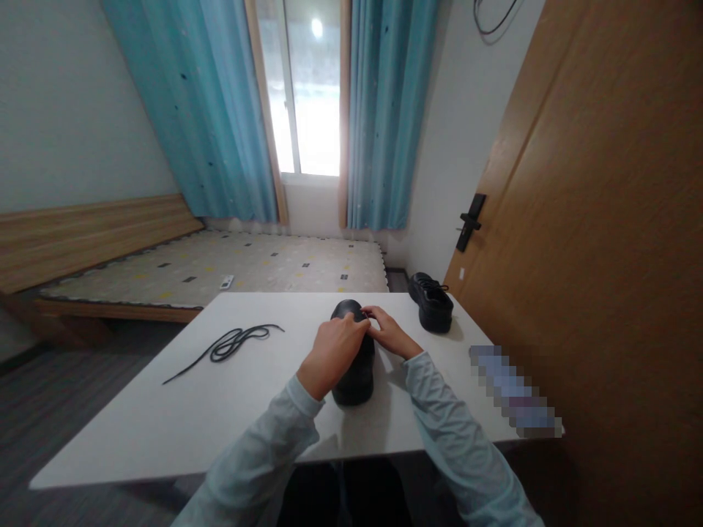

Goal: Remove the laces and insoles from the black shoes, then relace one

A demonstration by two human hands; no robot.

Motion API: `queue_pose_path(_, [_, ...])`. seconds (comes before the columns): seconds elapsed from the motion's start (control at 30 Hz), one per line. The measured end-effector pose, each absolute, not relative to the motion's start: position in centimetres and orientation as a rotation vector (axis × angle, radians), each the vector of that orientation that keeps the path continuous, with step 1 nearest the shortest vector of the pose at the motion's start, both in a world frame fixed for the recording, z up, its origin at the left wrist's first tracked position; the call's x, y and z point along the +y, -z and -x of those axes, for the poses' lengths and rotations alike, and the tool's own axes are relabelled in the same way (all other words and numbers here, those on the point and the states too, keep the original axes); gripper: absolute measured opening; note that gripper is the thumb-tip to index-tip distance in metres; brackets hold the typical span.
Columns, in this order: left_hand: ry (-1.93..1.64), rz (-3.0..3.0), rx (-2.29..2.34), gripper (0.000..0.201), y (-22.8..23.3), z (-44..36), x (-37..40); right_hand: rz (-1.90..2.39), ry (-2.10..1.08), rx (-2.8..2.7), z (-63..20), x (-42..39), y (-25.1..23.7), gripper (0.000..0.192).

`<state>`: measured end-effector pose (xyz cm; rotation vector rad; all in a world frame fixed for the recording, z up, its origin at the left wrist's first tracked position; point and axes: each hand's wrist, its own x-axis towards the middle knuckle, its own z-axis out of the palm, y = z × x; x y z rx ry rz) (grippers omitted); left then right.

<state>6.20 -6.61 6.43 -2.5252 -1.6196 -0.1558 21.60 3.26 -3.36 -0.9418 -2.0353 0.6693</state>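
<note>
A black shoe (356,373) stands on the white table (165,424) right in front of me, its toe pointing away. My left hand (333,351) rests on top of the shoe with its fingers curled over the lace area. My right hand (391,333) meets it from the right and pinches something dark at the top of the shoe, seemingly a lace. A loose black shoelace (231,344) lies coiled on the table to the left. A second black shoe (432,300) sits at the far right corner of the table.
A wooden door (593,219) with a black handle (471,219) stands close on the right. Beyond the table are a bed (220,267) with a patterned mattress, blue curtains (384,110) and a bright window (307,95). A blurred patch (513,391) covers the table's right edge.
</note>
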Motion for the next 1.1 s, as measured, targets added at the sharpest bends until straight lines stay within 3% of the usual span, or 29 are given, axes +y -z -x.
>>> queue_pose_path(0.67, [0.298, 2.457, -1.620, 0.027, -7.2, -6.3, -8.6, 0.943, -0.624, -2.047, -21.5, 2.9, 3.1, 0.038])
queue_pose_path(1.1, [0.591, 2.355, -1.608, 0.023, -6.9, -5.2, -7.2, 0.940, -0.692, -2.015, -21.1, 2.1, 2.6, 0.064])
